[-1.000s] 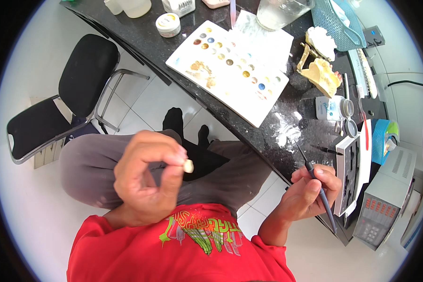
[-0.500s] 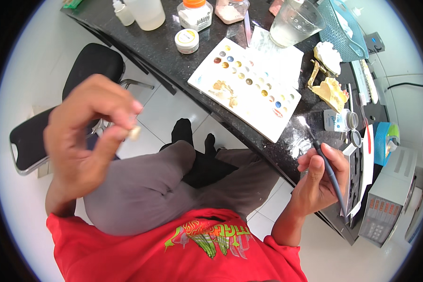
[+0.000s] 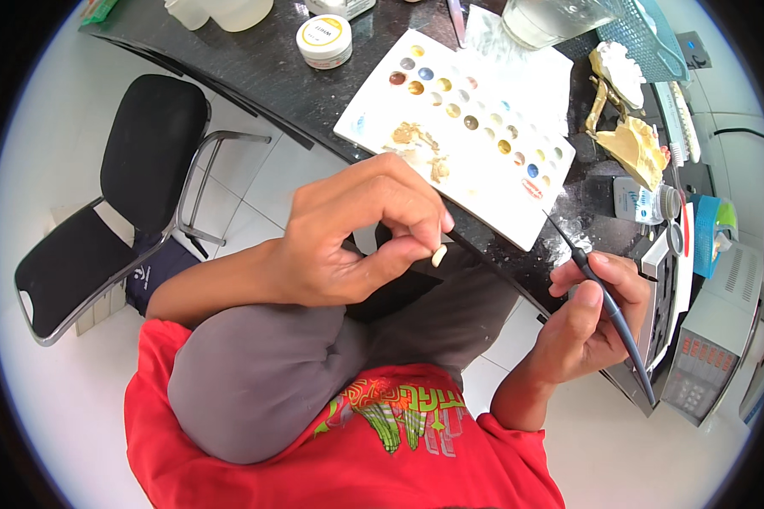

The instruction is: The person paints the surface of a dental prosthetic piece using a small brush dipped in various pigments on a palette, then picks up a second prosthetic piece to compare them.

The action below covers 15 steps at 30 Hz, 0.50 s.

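Observation:
Between thumb and fingertips, my left hand (image 3: pixel 361 237) pinches a small cream-coloured tooth crown (image 3: pixel 439 255) above my lap, just off the table edge. My right hand (image 3: pixel 598 318) grips a dark, slim brush (image 3: pixel 607 301) like a pen, its thin tip pointing up and left toward the palette. That white palette (image 3: pixel 492 199) lies on the black table, with rows of round wells of coloured paste and a brown smear on its left part. Tip and palette look close; I cannot tell whether they touch.
Dental casts (image 3: pixel 632 153), a glass of water (image 3: pixel 552 21) and a blue basket (image 3: pixel 654 42) stand at the back right. A round white jar (image 3: pixel 324 42) sits behind the palette. A small bottle (image 3: pixel 645 202) lies near my right hand. A black chair (image 3: pixel 153 153) is at the left.
My left hand has moved right with the tooth crown, from over the floor to near the table edge. My right hand, still holding the brush, has shifted slightly right. The view has shifted too.

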Tool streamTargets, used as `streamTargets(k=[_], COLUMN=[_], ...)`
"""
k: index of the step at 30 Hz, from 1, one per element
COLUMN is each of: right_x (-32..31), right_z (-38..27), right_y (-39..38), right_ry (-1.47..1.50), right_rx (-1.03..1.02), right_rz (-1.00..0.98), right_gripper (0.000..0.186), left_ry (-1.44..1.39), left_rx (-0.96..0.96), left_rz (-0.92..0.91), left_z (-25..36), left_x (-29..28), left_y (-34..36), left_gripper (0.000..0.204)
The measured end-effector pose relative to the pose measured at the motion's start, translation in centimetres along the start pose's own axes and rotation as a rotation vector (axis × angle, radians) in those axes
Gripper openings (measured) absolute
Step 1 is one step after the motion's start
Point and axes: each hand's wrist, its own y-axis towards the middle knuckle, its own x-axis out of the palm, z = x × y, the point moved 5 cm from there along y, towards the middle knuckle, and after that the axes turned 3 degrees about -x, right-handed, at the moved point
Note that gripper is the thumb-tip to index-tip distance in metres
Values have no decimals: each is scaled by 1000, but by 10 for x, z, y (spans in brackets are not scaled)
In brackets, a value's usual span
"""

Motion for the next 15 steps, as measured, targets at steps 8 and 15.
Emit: streamTargets(k=[8,15], right_x=[2,3], right_z=[2,-1], right_y=[-1,-3], right_ry=[-6,105], right_rx=[-49,-120], right_rz=[-53,-107], right_gripper=[17,20], left_ry=[32,61], left_rx=[63,65], left_rz=[46,59], left_z=[-5,-8], left_x=[6,5], left_y=[-5,-7], left_gripper=[14,14])
